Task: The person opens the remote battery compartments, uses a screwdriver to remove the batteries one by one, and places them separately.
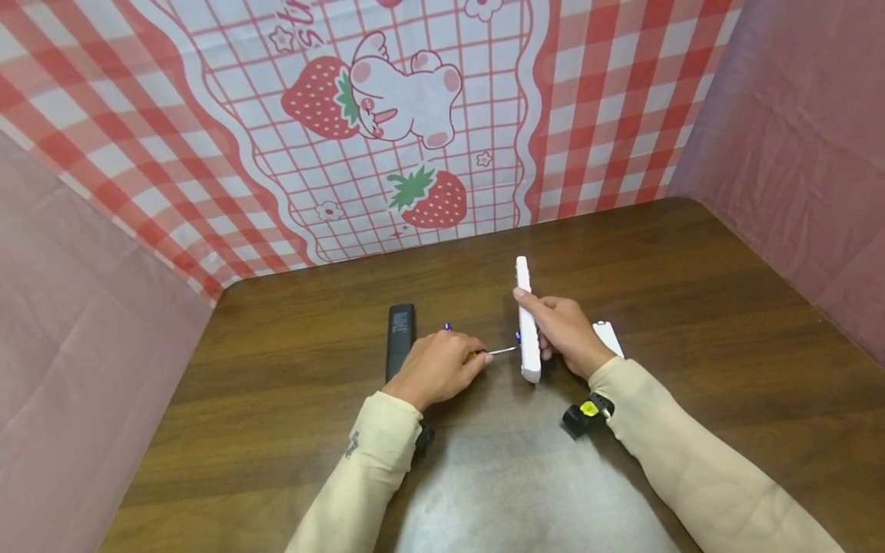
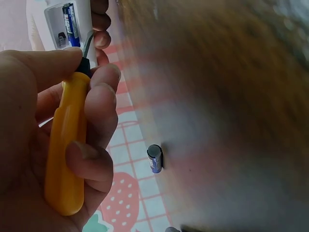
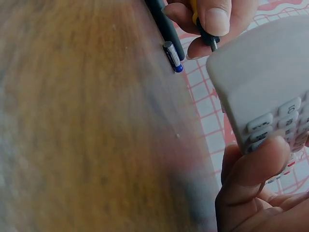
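My left hand (image 1: 442,365) grips a screwdriver with a yellow handle (image 2: 67,140), its metal shaft pointing right toward a white remote control (image 1: 528,338). My right hand (image 1: 563,330) holds that remote on edge, thumb on the button side in the right wrist view. The left wrist view shows its battery compartment uncovered, with a blue and silver battery (image 2: 71,24) inside. The screwdriver's tip (image 2: 88,42) overlaps the compartment's edge there. A loose battery (image 2: 154,158) of the same kind is on the table beyond my left hand.
A long black device (image 1: 401,330) with small print lies left of my left hand, partly behind it. Past my right wrist lies a small white cover (image 1: 608,338). A checked strawberry cloth (image 1: 601,115) hangs at the brown table's (image 1: 276,430) far edge.
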The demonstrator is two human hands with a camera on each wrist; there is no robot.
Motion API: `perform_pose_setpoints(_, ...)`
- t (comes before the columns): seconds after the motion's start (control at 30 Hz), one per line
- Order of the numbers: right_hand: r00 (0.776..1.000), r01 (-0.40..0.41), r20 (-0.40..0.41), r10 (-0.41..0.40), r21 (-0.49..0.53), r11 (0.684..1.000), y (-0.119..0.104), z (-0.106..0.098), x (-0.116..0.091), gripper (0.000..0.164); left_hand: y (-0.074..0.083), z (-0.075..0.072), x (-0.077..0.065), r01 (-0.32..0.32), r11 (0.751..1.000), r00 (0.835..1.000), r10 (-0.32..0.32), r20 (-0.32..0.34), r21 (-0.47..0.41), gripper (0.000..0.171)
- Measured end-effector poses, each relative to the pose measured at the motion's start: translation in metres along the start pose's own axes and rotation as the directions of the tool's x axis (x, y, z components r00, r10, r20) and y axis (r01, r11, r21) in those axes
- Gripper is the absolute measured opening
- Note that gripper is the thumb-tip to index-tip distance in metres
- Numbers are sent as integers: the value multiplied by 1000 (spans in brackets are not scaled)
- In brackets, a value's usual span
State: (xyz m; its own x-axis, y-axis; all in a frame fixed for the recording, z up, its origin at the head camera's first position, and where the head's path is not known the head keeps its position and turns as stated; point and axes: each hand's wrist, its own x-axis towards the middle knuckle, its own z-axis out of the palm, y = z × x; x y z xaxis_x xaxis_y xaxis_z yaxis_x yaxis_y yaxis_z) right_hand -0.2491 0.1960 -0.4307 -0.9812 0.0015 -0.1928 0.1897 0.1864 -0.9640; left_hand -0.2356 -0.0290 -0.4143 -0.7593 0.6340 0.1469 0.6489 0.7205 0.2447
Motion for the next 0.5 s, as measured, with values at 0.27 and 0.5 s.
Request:
perform_pose_setpoints(0.27,1000,-3,15,3,-12,1000,1,1,0,69,0,2,1,3,1000,1000,-3,12,7,26)
perform_pose_setpoints(0.5,1000,16,13,-15,-23,1000,-1,2,-2,66,0,1,1,4,1000,1000,-4,21,14,25)
